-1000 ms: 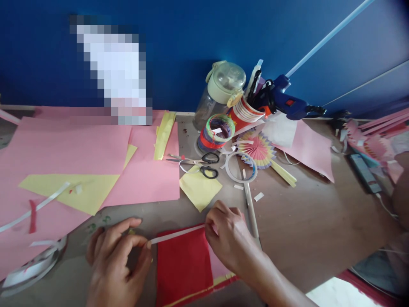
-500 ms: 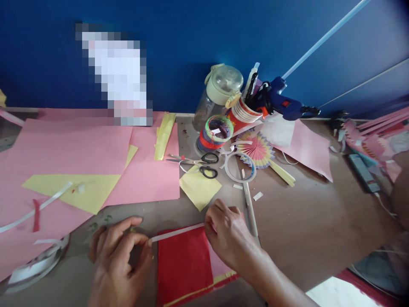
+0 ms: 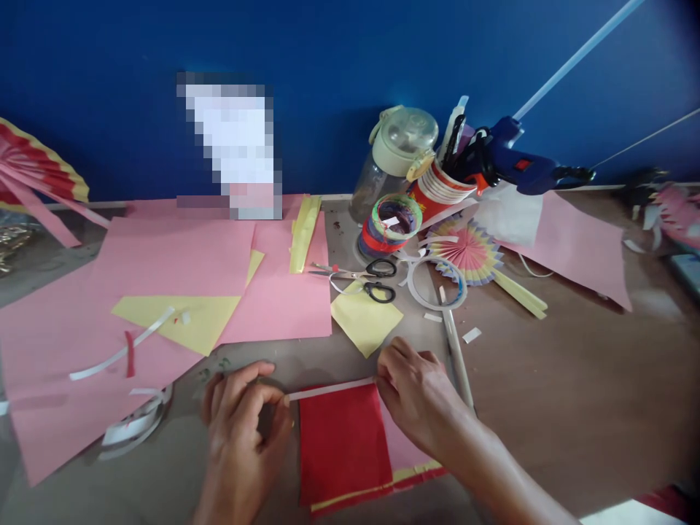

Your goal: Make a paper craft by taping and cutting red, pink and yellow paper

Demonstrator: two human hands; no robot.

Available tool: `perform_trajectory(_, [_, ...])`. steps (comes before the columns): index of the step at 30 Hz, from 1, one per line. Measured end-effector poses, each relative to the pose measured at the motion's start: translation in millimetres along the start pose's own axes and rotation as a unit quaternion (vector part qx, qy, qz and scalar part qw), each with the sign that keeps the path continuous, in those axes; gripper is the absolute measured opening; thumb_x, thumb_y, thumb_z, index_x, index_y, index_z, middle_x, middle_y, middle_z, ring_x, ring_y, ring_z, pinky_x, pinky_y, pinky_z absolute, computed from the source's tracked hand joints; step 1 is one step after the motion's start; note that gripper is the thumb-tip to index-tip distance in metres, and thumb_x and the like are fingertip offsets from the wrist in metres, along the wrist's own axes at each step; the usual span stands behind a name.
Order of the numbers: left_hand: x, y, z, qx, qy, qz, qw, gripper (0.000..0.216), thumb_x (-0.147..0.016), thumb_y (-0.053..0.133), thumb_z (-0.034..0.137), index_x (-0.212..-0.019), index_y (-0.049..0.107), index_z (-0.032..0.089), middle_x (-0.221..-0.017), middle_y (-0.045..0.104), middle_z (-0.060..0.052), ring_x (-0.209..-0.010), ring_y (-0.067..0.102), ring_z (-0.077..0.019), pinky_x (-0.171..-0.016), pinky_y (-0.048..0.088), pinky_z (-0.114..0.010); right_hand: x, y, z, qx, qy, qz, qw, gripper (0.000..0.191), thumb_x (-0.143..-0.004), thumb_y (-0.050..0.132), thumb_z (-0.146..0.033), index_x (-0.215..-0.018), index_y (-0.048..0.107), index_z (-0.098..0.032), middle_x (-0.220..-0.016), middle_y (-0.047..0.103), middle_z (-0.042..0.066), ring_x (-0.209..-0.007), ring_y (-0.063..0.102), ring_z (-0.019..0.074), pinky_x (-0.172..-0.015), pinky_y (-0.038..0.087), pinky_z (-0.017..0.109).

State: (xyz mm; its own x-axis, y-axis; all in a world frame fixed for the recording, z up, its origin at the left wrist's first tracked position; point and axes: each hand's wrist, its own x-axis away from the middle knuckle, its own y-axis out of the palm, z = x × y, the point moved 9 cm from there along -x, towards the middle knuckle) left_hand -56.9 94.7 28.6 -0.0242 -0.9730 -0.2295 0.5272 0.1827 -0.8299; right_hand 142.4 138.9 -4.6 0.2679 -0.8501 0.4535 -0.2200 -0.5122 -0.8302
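A narrow strip of white tape (image 3: 333, 389) lies along the top edge of a red paper square (image 3: 344, 437). Its left end is pinched between the thumb and index finger of my left hand (image 3: 246, 423), just off the paper's corner. At the other end, my right hand (image 3: 413, 379) has its fingers closed on the strip near the paper's upper right corner; the fingertips are partly hidden. Beneath the red square, pink paper (image 3: 407, 437) shows at the right, and yellow and red edges stick out at the bottom.
Behind my hands lie a yellow square (image 3: 366, 317), scissors (image 3: 361, 273) and a tape roll (image 3: 414, 292). Large pink sheets (image 3: 292, 313) cover the left. A bottle (image 3: 402, 146), a glue gun (image 3: 519, 164) in a cup (image 3: 437, 186) and a paper rosette (image 3: 464, 251) stand or lie farther back.
The view has swung left, so everything appears farther right and a red, pink and yellow paper fan shows at the left edge. Both hands keep their hold on the strip.
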Motion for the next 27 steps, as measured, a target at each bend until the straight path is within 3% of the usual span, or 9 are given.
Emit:
perform_trajectory(13, [-1.5, 2.0, 0.5, -0.036, -0.017, 0.006, 0.999, 0.016, -0.082, 0.052, 0.015, -0.068, 0.053, 0.022, -0.097, 0.059, -0.008, -0.088, 0.053, -0.0258, -0.088, 0.037, -0.049, 0.2, -0.4, -0.7, 0.008, -0.005, 0.003, 1.000, 0.015, -0.081, 0.046, -0.007, -0.072, 0.053, -0.018, -0.079, 0.054, 0.002, -0.063, 0.051, 0.0150, -0.064, 0.030, 0.028])
perform_trajectory(22, [-0.9, 5.0, 1.9, -0.059, -0.016, 0.000, 0.998, 0.018, -0.080, 0.052, 0.014, -0.065, 0.055, 0.022, -0.097, 0.059, -0.008, -0.089, 0.053, -0.0257, -0.096, 0.031, -0.053, -1.0, -1.3, -2.3, 0.009, -0.013, 0.017, 1.000, 0.017, -0.080, 0.044, -0.006, -0.071, 0.052, -0.018, -0.078, 0.054, 0.002, -0.062, 0.051, 0.0143, -0.063, 0.029, 0.028])
perform_trajectory(27, [-0.5, 4.1, 0.5, -0.058, -0.018, 0.001, 0.998, 0.018, -0.081, 0.052, 0.016, -0.064, 0.055, 0.022, -0.097, 0.060, -0.008, -0.089, 0.054, -0.0263, -0.095, 0.032, -0.053, -0.1, -1.2, 1.3, -0.029, -0.007, 0.018, 0.999, 0.016, -0.078, 0.046, -0.006, -0.069, 0.051, -0.018, -0.079, 0.056, 0.002, -0.065, 0.052, 0.0140, -0.066, 0.033, 0.028])
